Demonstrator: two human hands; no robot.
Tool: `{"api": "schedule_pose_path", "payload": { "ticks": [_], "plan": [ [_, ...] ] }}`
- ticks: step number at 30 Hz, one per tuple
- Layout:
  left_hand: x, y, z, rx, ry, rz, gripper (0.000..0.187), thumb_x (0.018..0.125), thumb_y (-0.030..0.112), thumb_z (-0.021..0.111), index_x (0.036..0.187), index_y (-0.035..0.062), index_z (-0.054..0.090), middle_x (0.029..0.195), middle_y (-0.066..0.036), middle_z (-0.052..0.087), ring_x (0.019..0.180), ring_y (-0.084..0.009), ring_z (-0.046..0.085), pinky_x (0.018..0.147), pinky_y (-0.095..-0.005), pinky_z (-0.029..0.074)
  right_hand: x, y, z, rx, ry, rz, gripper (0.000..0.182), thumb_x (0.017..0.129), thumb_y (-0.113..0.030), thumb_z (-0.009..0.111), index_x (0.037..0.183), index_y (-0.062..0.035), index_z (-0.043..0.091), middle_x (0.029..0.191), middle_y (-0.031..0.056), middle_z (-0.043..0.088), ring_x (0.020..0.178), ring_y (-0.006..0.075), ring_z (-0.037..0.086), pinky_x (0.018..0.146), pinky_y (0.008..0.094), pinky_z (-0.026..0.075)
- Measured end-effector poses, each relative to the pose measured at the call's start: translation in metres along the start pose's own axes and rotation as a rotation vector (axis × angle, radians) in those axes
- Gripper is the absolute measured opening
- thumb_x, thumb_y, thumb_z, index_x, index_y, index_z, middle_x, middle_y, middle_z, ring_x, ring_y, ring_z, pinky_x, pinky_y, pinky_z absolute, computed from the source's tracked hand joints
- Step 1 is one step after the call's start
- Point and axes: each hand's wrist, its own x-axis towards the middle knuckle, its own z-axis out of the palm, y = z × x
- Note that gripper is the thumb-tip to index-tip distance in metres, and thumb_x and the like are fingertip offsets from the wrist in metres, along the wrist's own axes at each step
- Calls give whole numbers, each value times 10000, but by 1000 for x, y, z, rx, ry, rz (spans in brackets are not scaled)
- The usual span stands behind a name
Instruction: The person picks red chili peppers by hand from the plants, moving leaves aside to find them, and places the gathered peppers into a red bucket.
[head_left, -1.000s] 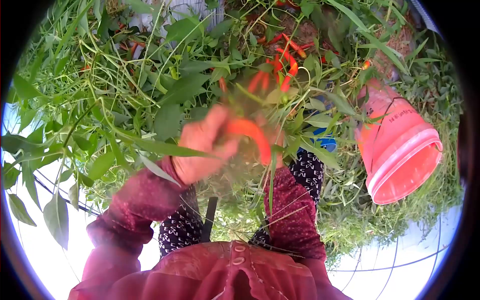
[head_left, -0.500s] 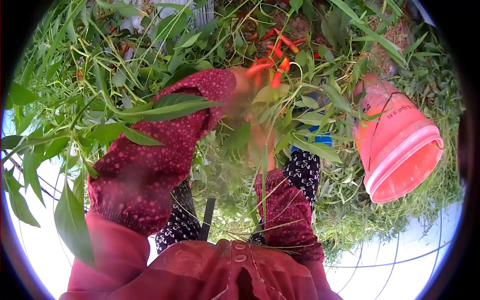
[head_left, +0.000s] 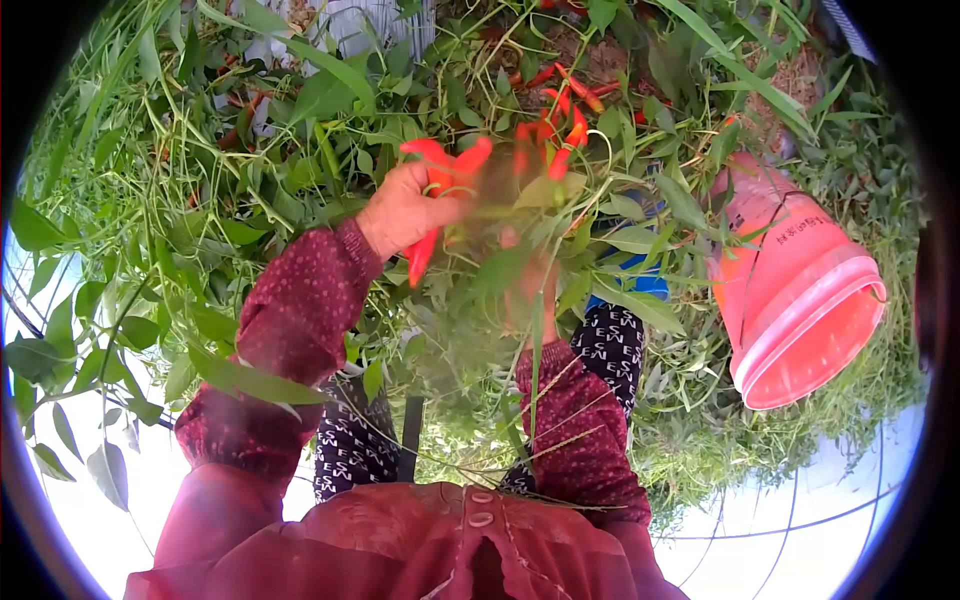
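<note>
My left hand point(head_left: 405, 212) is closed round several red chilli peppers point(head_left: 437, 165), whose tips stick out above and below the fingers. To its right, my right hand point(head_left: 530, 285) is blurred and partly covered by green leaves; its fingers cannot be made out. Just above my right hand, a cluster of red peppers point(head_left: 568, 140) hangs among the stems. A pale yellowish leaf point(head_left: 548, 190) lies between that cluster and my right hand.
A pink bucket point(head_left: 800, 280) lies tilted at the right, its opening facing down and right. Leafy pepper plants point(head_left: 170, 180) surround the hands. Part of a blue shoe point(head_left: 635, 280) shows behind leaves. More red peppers point(head_left: 580, 88) show near the soil.
My left hand has moved left and away from the pepper cluster, and peppers now show in its grip. The leafy branch at the left has shifted. My right hand has hardly moved.
</note>
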Motion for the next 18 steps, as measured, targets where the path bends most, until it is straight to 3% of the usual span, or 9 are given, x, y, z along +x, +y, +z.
{"api": "schedule_pose_path", "payload": {
  "ticks": [3, 5, 8, 9, 10, 11, 12, 15, 18],
  "plan": [
    [-33, -17, -9, 56, 72, 367, 179, 760, -2, 599, 935, 32, 584, 911, 0, 588, 785, -89, 554, 744, -252, 455, 12, 27, -5, 770, -93, 76, 228, 883, -259, 559, 913, -33, 543, 734, -4, 512, 639, 122, 470, 616, 276, 417],
    [-61, -5, -8, 136, 129, 339, 161, 763, -14, 584, 915, 34, 571, 884, 4, 577, 765, -83, 547, 697, -237, 459, 2, 18, -11, 202, -137, -111, 259, 908, -301, 512, 839, -52, 526, 664, -18, 463, 580, 122, 439, 563, 293, 398],
    [-101, 8, 3, 343, 118, 188, 169, 753, -8, 594, 909, 52, 567, 836, -7, 577, 720, -85, 548, 599, -207, 460, 0, -1, -11, -188, -70, 69, 315, 906, -337, 507, 815, -36, 526, 581, 15, 455, 546, 123, 432, 519, 313, 374],
    [-111, 9, 2, 480, 121, 321, 187, 744, -5, 606, 917, 51, 564, 826, -12, 576, 712, -90, 548, 592, -200, 459, 2, -17, -6, -634, -34, 11, 299, 900, -314, 515, 853, -20, 540, 615, 42, 502, 538, 130, 450, 517, 314, 377],
    [-123, 9, 1, 615, 131, 454, 206, 735, -3, 618, 925, 51, 561, 816, -17, 574, 704, -96, 549, 585, -193, 457, 0, -8, -7, -434, -5, -100, 288, 899, -300, 511, 881, -15, 550, 631, 48, 521, 536, 146, 460, 519, 318, 382],
    [-143, 17, -1, 522, 163, 327, 216, 728, -8, 620, 927, 48, 559, 819, -22, 578, 705, -103, 551, 600, -206, 463, -3, 2, -9, -233, 18, -211, 281, 898, -286, 507, 908, -10, 560, 647, 53, 541, 533, 163, 470, 522, 322, 388],
    [-156, 28, -3, 434, 201, 198, 226, 720, -14, 623, 928, 45, 557, 822, -27, 581, 706, -111, 553, 615, -219, 469, -3, -3, -10, -284, -45, -78, 234, 903, -234, 492, 965, -19, 559, 719, 64, 565, 602, 183, 513, 563, 308, 402],
    [-157, 48, 1, 249, 212, 261, 208, 736, 7, 618, 929, 39, 549, 817, -28, 585, 702, -114, 559, 631, -232, 468, 25, 56, -5, 191, -93, -75, 285, 915, -211, 468, 1125, -24, 512, 934, 87, 580, 781, 181, 543, 650, 278, 420],
    [-113, 85, 44, 206, 133, 416, 204, 767, 41, 605, 964, 34, 552, 844, -40, 600, 708, -98, 563, 628, -231, 468, 28, 57, -3, -731, -242, -276, 380, 930, -206, 431, 1263, -26, 410, 1145, 98, 507, 962, 174, 512, 740, 246, 419]
  ]
}}
